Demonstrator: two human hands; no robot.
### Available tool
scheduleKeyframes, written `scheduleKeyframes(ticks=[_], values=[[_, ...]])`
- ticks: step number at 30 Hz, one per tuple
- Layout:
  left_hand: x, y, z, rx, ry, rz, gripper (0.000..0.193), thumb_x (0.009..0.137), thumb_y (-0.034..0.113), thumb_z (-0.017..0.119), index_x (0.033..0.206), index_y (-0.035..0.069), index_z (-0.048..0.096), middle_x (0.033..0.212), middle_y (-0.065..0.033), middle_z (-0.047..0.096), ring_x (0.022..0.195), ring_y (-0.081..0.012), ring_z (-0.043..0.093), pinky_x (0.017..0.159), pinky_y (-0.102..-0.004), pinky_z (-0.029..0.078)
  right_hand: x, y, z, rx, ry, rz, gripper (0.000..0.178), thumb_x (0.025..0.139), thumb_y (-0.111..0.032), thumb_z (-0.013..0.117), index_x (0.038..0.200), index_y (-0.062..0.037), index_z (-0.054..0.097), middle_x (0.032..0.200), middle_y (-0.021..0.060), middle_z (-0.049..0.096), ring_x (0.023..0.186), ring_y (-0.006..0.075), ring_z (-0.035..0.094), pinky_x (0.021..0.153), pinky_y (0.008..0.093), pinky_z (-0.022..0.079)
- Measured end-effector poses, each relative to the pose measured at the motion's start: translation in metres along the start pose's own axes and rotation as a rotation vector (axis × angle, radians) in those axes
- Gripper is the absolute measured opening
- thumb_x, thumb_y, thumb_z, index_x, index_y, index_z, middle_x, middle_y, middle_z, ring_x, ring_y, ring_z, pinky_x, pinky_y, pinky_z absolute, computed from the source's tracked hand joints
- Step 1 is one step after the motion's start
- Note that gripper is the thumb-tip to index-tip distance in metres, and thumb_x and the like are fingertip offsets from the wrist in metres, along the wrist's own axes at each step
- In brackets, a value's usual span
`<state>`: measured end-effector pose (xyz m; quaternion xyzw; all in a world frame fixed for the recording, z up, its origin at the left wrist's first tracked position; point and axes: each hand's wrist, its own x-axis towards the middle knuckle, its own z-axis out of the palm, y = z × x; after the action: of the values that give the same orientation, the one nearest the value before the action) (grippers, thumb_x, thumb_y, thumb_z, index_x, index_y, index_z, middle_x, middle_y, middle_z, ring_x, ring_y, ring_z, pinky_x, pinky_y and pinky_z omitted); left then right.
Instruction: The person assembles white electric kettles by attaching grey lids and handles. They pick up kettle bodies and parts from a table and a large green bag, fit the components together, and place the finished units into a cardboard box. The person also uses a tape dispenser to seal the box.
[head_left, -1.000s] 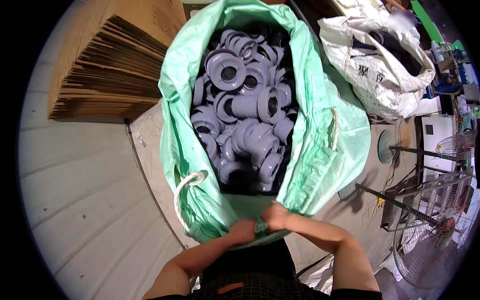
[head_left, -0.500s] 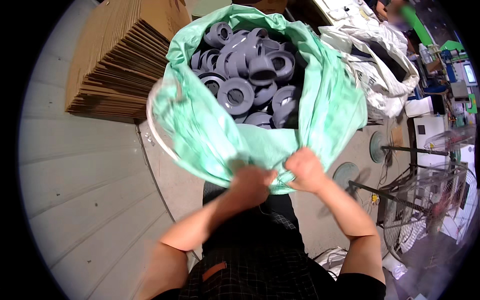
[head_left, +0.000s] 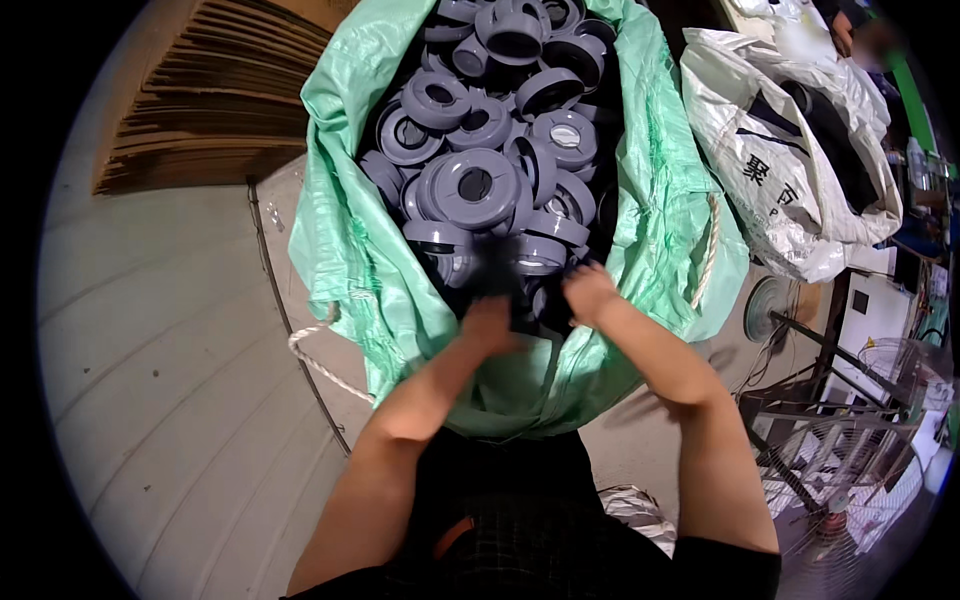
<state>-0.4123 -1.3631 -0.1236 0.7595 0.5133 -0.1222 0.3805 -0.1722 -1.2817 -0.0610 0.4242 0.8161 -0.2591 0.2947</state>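
A large green woven sack (head_left: 345, 185) stands wide before me, filled with grey round plastic fittings (head_left: 475, 190), ring- and cup-shaped with hollow centres. Both my hands reach inside its near part. My left hand (head_left: 488, 325) is smeared by motion below a dark blurred patch, and its fingers cannot be made out. My right hand (head_left: 592, 296) is beside the nearest fittings with its fingers curled downward; whatever is in them is hidden. The sack's near side (head_left: 500, 390) hangs slack beneath my wrists.
Stacked flat cardboard (head_left: 215, 95) rises at the far left by a pale wall (head_left: 160, 330). A white sack (head_left: 790, 170) with dark contents stands to the right. Pedestal fans (head_left: 830, 500) are at the lower right. Rope loops (head_left: 325, 365) hang off the green sack. Another person's hand shows at the upper right.
My hands have let go of the gathered near rim and moved into the sack. The mouth now spreads wider toward me, exposing more fittings. My view has shifted.
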Motion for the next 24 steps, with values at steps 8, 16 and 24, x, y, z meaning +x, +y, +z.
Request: scheduleKeyframes(ticks=[8,16,24], values=[[-0.061,-0.091,0.093,0.121,-0.184,-0.219,0.119,0.061,0.052,0.090,0.152,0.002,0.034,0.153,-0.0191,0.040,0.146,-0.0354,0.034,0.123,-0.0472,0.027,-0.118,0.049,0.212,0.059,-0.298,0.533,0.069,0.079,-0.042,0.075,0.127,0.0023,0.052,0.133,0.0190,0.058,0.126,0.0345,0.054,0.104,0.0420,0.047],[0.032,-0.048,0.196,0.030,0.023,0.006,0.032,0.084,0.018,0.065,0.113,0.006,0.066,0.124,-0.0153,0.064,0.119,-0.0341,0.061,0.098,-0.0500,0.051,-0.055,-0.026,0.177,-0.106,-0.122,0.044,0.068,0.077,-0.026,0.075,0.138,-0.0089,0.051,0.113,0.0125,0.057,0.111,0.0312,0.055,0.093,0.0437,0.047],[-0.028,-0.005,0.154,0.063,-0.105,-0.030,0.018,0.083,0.017,0.062,0.098,0.010,0.069,0.099,-0.0138,0.071,0.095,-0.0285,0.069,0.070,-0.0460,0.056,-0.005,-0.095,0.295,0.128,-0.029,0.200,0.063,0.074,-0.036,0.078,0.126,-0.0057,0.060,0.112,0.0120,0.066,0.109,0.0337,0.063,0.081,0.0493,0.055]])
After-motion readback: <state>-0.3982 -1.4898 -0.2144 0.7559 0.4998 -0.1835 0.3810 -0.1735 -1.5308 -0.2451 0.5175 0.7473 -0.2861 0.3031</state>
